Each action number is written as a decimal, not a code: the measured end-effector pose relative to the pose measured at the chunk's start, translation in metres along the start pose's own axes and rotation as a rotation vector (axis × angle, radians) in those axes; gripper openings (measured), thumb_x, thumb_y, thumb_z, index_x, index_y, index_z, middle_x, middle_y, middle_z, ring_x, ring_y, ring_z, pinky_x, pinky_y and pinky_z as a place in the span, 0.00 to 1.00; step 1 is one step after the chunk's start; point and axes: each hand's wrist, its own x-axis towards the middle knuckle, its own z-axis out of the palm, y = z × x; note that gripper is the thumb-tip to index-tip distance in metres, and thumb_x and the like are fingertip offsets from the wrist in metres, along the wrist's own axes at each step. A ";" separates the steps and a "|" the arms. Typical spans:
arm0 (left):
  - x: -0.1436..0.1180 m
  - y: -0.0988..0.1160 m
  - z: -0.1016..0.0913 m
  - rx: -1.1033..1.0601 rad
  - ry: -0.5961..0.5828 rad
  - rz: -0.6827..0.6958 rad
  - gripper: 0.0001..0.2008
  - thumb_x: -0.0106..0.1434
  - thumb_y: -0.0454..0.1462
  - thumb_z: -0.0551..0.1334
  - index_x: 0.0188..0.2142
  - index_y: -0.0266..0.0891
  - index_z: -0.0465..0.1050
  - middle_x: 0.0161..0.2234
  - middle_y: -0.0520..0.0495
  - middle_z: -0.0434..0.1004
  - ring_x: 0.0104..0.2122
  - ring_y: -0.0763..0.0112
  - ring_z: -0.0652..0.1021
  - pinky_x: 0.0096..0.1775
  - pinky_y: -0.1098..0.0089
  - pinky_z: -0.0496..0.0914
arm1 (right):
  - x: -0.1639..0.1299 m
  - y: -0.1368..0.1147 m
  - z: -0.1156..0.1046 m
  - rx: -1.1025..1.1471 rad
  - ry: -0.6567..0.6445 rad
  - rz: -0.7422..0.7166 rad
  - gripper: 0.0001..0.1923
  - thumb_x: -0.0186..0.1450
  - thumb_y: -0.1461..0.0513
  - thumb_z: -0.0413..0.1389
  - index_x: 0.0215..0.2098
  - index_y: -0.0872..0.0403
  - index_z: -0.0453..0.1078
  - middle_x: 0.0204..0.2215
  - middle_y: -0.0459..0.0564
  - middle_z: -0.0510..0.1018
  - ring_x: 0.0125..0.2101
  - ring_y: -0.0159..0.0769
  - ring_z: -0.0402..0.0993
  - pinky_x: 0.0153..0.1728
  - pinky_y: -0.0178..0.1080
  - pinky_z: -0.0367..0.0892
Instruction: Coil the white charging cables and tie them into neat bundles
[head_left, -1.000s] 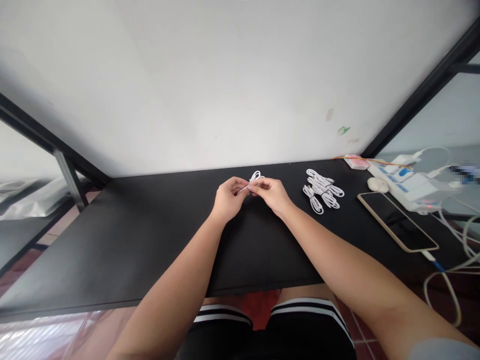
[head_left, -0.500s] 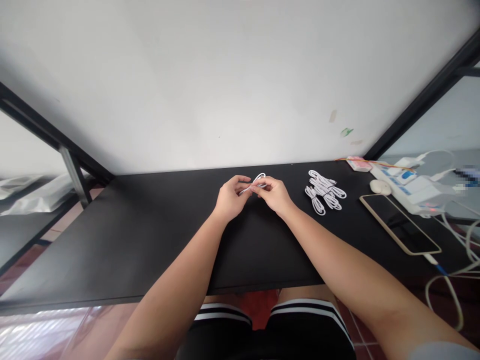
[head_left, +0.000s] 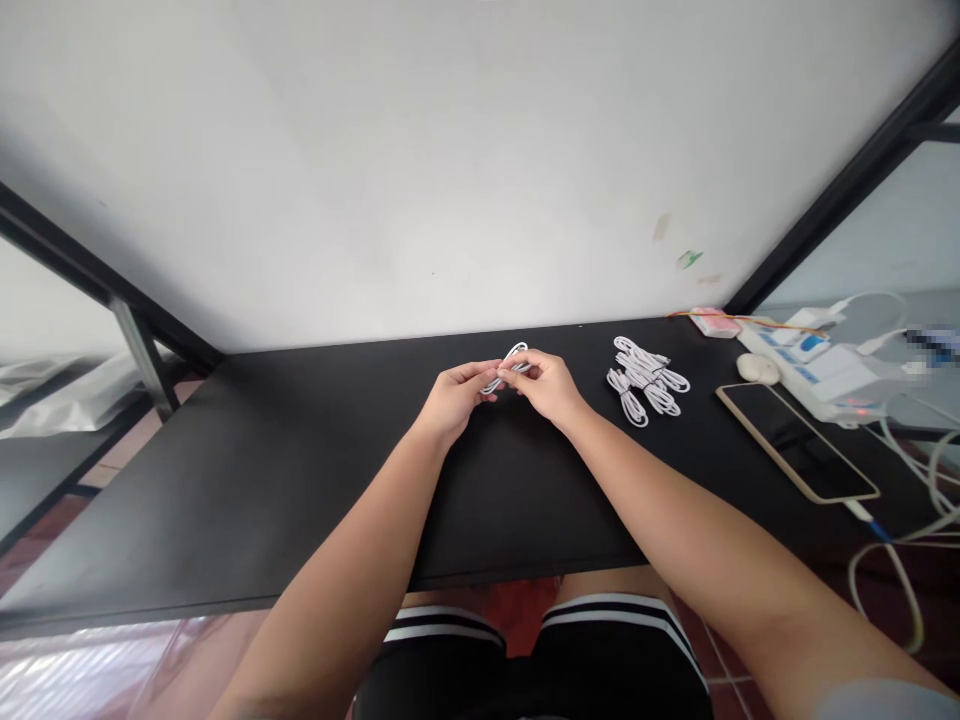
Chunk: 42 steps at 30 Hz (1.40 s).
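A looped white cable (head_left: 516, 350) is held between my two hands over the black tabletop (head_left: 337, 470). My left hand (head_left: 456, 398) pinches it at its left end, thumb on top. From the other side, my right hand (head_left: 546, 382) grips the same cable with thumb and forefinger, its fingertips meeting those of the left. Fingers hide most of the middle of the coil. To the right of my right hand lies a small pile of bundled white cables (head_left: 646, 378), some with dark ties around them.
Farther right lie a phone (head_left: 799, 440) plugged into a cable, a white rounded case (head_left: 757, 368) and a power strip (head_left: 802, 365) with chargers. A pink and white box (head_left: 714, 322) sits by the wall (head_left: 450, 170). Black frame posts stand at both sides.
My left fingers have closed in on the cable, the thumb now lying along it. More of the coil shows between my hands. The camera view has shifted slightly.
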 end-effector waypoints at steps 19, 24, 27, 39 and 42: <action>0.000 0.003 -0.001 -0.155 -0.039 -0.132 0.12 0.53 0.33 0.73 0.38 0.34 0.83 0.34 0.42 0.82 0.33 0.71 0.79 0.41 0.67 0.73 | -0.006 -0.012 -0.006 -0.132 0.016 -0.042 0.20 0.55 0.47 0.67 0.36 0.48 0.68 0.24 0.42 0.73 0.21 0.32 0.67 0.23 0.37 0.64; -0.001 0.005 -0.001 -0.138 -0.055 -0.124 0.11 0.51 0.33 0.74 0.36 0.34 0.83 0.34 0.42 0.81 0.32 0.71 0.78 0.39 0.67 0.72 | -0.008 -0.015 -0.010 -0.250 0.018 -0.105 0.20 0.57 0.47 0.66 0.39 0.48 0.70 0.24 0.42 0.73 0.21 0.31 0.63 0.24 0.36 0.59; -0.001 0.005 -0.001 -0.104 -0.081 -0.121 0.10 0.51 0.34 0.74 0.35 0.34 0.83 0.33 0.42 0.81 0.33 0.71 0.78 0.38 0.68 0.72 | -0.008 -0.018 -0.011 -0.297 0.006 -0.163 0.17 0.59 0.47 0.65 0.39 0.48 0.73 0.26 0.44 0.75 0.25 0.33 0.67 0.28 0.37 0.62; -0.002 0.002 0.003 -0.180 0.001 -0.172 0.09 0.53 0.30 0.72 0.36 0.32 0.81 0.38 0.40 0.81 0.34 0.71 0.79 0.43 0.67 0.74 | -0.006 -0.022 -0.018 -0.336 -0.127 -0.168 0.12 0.61 0.52 0.63 0.37 0.50 0.76 0.32 0.46 0.79 0.30 0.35 0.72 0.33 0.38 0.65; -0.001 0.002 0.002 -0.180 0.036 -0.174 0.09 0.54 0.29 0.71 0.37 0.32 0.79 0.38 0.39 0.81 0.34 0.70 0.80 0.42 0.67 0.75 | -0.005 -0.023 -0.024 -0.361 -0.182 -0.148 0.11 0.60 0.55 0.63 0.40 0.50 0.77 0.33 0.45 0.81 0.30 0.35 0.74 0.33 0.38 0.66</action>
